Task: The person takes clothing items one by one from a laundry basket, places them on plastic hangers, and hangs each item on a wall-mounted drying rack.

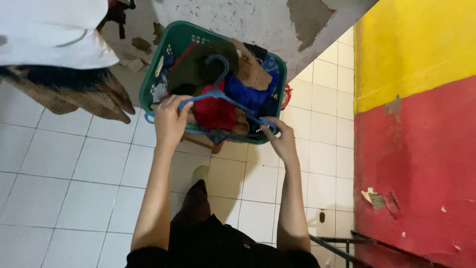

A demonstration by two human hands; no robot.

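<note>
Above the green laundry basket (148,79), a blue hanger (223,97) is gripped at each end by the left hand (170,119) and right hand (282,141), keeping it level over the clothes (213,111).

White tiled floor (59,168) (red-yellow wall (416,124))
</note>
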